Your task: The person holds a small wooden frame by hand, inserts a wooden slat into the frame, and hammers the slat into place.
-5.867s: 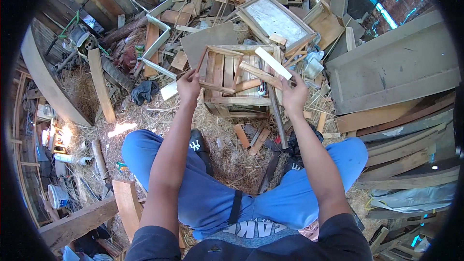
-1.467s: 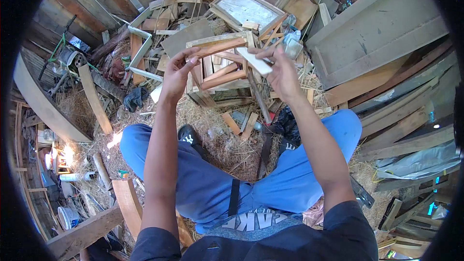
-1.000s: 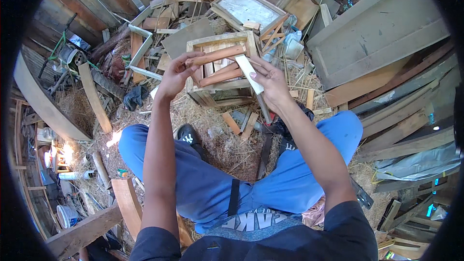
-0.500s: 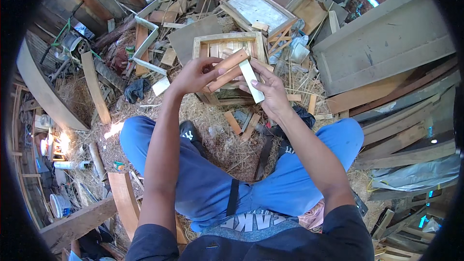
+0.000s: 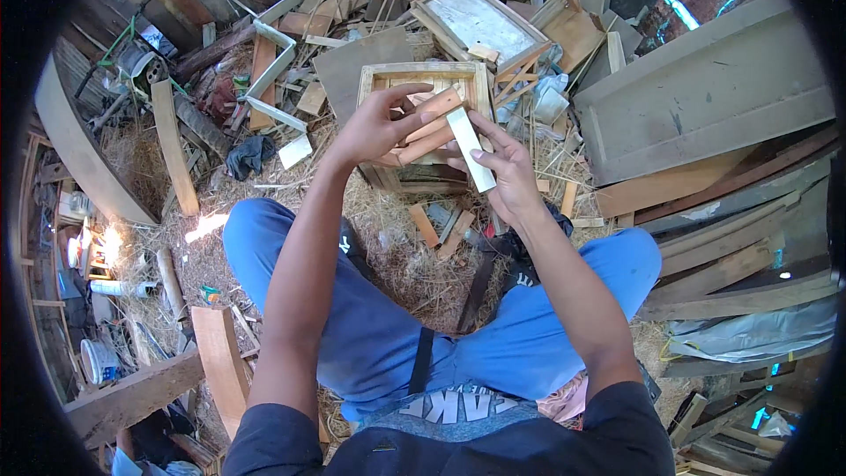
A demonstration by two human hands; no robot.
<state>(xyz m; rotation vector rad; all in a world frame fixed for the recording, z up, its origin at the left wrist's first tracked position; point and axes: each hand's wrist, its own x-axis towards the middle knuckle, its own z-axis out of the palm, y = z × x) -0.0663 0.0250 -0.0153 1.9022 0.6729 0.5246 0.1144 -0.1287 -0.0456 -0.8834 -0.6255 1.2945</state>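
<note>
In front of me, above a wooden box frame [image 5: 480, 88], my left hand [image 5: 381, 130] is closed on a reddish-brown wooden block [image 5: 438, 106]. A second brown length shows just under it; I cannot tell whether the two are one piece. A white-faced wooden strip [image 5: 472, 152] sits in my right hand [image 5: 509, 174], thumb on its face and fingers behind. Its upper end touches the end of the brown block. Whether they are fixed together cannot be seen. Some fingers of both hands are hidden behind the wood.
Between my feet lie small wood offcuts [image 5: 455, 234] on straw. Beyond the box frame, a framed panel [image 5: 480, 22] rests on heaped scrap wood. A large grey panel [image 5: 705, 88] leans at the right. Curved boards [image 5: 88, 141] stand at the left, near a beam [image 5: 141, 397].
The view has shifted a little, and both hands with the wood appear slightly further right. The grip on the brown block and white strip looks the same.
</note>
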